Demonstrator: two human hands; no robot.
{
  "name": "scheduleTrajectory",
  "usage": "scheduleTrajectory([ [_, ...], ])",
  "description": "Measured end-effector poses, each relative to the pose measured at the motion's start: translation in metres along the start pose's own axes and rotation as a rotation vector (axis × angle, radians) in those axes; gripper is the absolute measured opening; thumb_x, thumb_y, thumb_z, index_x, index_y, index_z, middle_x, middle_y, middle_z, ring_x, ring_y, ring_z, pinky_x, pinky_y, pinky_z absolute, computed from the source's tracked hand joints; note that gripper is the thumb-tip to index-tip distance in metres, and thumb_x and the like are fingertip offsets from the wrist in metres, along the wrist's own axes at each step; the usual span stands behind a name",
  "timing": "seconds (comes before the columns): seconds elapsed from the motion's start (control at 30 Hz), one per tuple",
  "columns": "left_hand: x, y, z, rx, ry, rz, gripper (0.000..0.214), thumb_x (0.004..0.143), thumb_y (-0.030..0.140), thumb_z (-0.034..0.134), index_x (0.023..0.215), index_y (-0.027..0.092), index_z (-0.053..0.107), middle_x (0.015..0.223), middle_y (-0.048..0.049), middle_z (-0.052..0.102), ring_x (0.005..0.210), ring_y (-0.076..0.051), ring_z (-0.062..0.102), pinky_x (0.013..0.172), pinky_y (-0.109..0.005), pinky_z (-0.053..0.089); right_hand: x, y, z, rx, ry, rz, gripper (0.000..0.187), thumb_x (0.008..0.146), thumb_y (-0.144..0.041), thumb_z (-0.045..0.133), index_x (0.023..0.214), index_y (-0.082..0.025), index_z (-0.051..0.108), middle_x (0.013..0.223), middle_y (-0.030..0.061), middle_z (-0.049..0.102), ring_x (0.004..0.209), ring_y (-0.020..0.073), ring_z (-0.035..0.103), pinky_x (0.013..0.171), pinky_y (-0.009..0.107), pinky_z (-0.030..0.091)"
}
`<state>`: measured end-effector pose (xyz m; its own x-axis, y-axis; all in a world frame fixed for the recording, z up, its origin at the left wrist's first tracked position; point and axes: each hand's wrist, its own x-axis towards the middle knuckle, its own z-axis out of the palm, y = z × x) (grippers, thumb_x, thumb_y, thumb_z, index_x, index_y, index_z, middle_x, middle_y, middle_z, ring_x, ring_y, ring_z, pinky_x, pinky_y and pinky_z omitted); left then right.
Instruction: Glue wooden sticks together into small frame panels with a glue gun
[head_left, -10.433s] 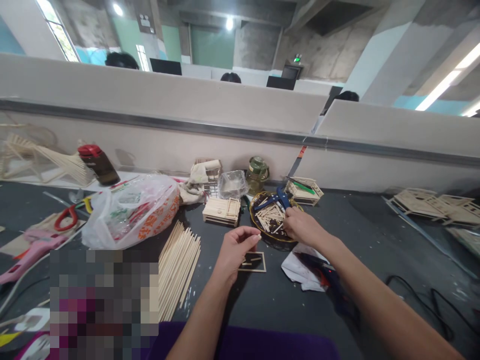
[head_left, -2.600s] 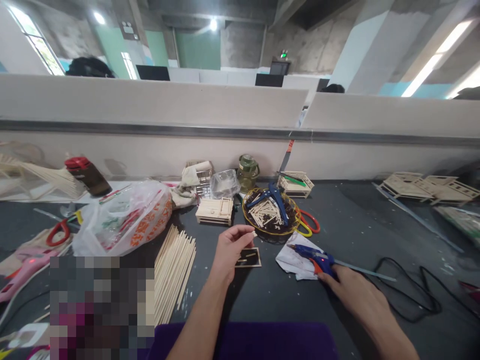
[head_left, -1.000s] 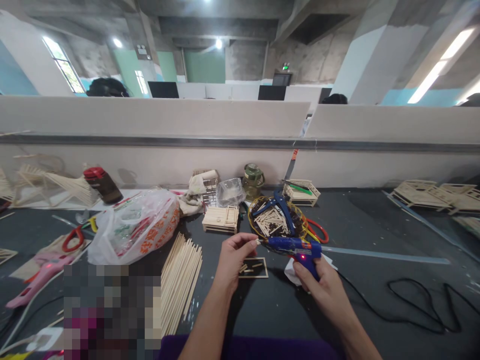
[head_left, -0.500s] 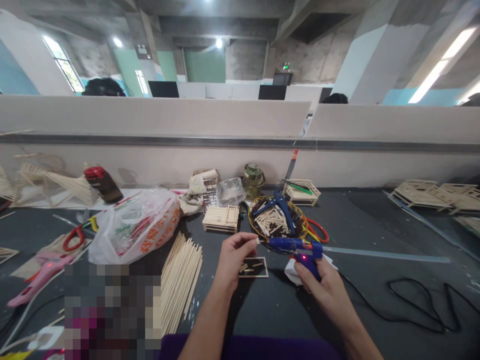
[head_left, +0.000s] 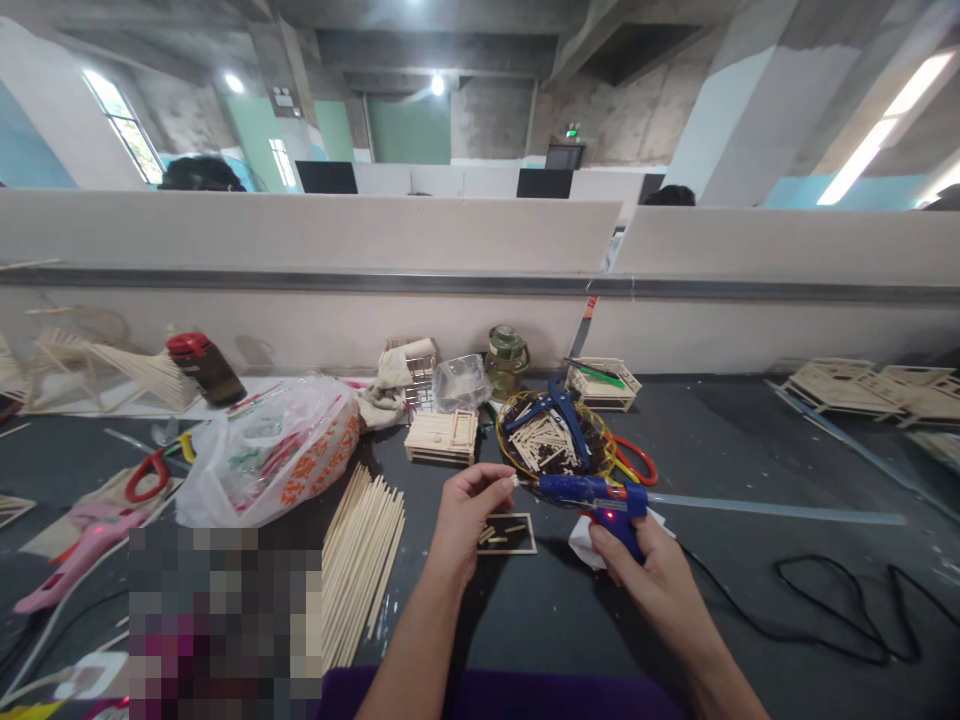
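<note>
My right hand [head_left: 637, 560] is wrapped round the handle of a blue glue gun [head_left: 581, 491], with a long clear glue stick [head_left: 780, 508] sticking out of its back. The gun's nozzle points left, close to the fingertips of my left hand [head_left: 476, 505]. Those fingers pinch a tiny pale wooden piece [head_left: 515, 481], mostly hidden by the thumb. Below them a small rectangular frame of wooden sticks [head_left: 534, 535] lies on the black table, with several short stick pieces inside it. A crumpled white tissue [head_left: 585, 545] sits under the gun.
Long wooden sticks [head_left: 364, 560] lie in a bundle at left, before a white plastic bag [head_left: 262, 450]. A yellow-rimmed basket [head_left: 611, 465] holds short sticks and a blue-handled tool [head_left: 566, 420]. Small wooden models [head_left: 442, 437] stand behind. A black cord [head_left: 750, 632] loops at right.
The glue gun has shifted very slightly to the right, so its nozzle is a little farther from the piece in my left hand. Otherwise both hands hold nearly the same position.
</note>
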<state>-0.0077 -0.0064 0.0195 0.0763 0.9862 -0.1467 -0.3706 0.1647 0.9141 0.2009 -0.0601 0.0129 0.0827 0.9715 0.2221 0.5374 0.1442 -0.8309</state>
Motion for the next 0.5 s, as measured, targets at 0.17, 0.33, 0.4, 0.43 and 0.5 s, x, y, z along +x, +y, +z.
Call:
scheduleTrajectory([
  [0.17, 0.0008, -0.001, 0.0, 0.003, 0.006, -0.001, 0.024, 0.067, 0.032, 0.076, 0.084, 0.015, 0.071, 0.063, -0.0004, 0.062, 0.057, -0.009, 0.054, 0.055, -0.019, 0.042, 0.0006, -0.0027, -0.0016, -0.013, 0.011, -0.012, 0.029, 0.083, -0.043, 0.054, 0.097, -0.02, 0.062, 0.068, 0.0022, 0.062, 0.07, 0.0203, 0.059, 0.061, 0.029, 0.048],
  [0.33, 0.0011, -0.0028, 0.0002, -0.009, 0.016, 0.003, 0.025, 0.066, 0.031, 0.077, 0.084, 0.015, 0.071, 0.066, -0.001, 0.063, 0.058, -0.009, 0.056, 0.056, -0.02, 0.044, 0.001, -0.0039, -0.0021, -0.023, 0.017, -0.021, 0.03, 0.083, -0.044, 0.054, 0.096, -0.019, 0.062, 0.066, 0.0019, 0.062, 0.07, 0.02, 0.059, 0.062, 0.028, 0.048],
  [0.4, 0.0008, -0.0026, 0.0005, -0.012, 0.017, -0.001, 0.025, 0.066, 0.031, 0.077, 0.084, 0.015, 0.071, 0.066, -0.0011, 0.063, 0.058, -0.009, 0.056, 0.056, -0.02, 0.044, 0.001, -0.004, -0.0019, -0.022, 0.019, -0.026, 0.03, 0.083, -0.045, 0.054, 0.096, -0.019, 0.063, 0.067, 0.002, 0.062, 0.07, 0.02, 0.059, 0.062, 0.028, 0.048],
  [0.43, 0.0006, -0.0023, 0.0006, -0.013, 0.019, -0.004, 0.025, 0.065, 0.031, 0.077, 0.084, 0.015, 0.071, 0.066, -0.0011, 0.063, 0.058, -0.009, 0.056, 0.056, -0.02, 0.044, 0.0009, -0.0041, -0.0018, -0.022, 0.021, -0.029, 0.03, 0.083, -0.045, 0.054, 0.096, -0.019, 0.063, 0.067, 0.0021, 0.062, 0.07, 0.02, 0.059, 0.062, 0.029, 0.048],
  [0.5, 0.0002, -0.0013, 0.0009, -0.015, 0.022, -0.006, 0.025, 0.065, 0.031, 0.077, 0.084, 0.015, 0.071, 0.066, -0.0012, 0.063, 0.058, -0.009, 0.056, 0.056, -0.02, 0.044, 0.001, -0.0046, -0.0017, -0.022, 0.029, -0.042, 0.03, 0.084, -0.045, 0.053, 0.096, -0.02, 0.063, 0.067, 0.0022, 0.062, 0.069, 0.0199, 0.059, 0.061, 0.029, 0.048],
])
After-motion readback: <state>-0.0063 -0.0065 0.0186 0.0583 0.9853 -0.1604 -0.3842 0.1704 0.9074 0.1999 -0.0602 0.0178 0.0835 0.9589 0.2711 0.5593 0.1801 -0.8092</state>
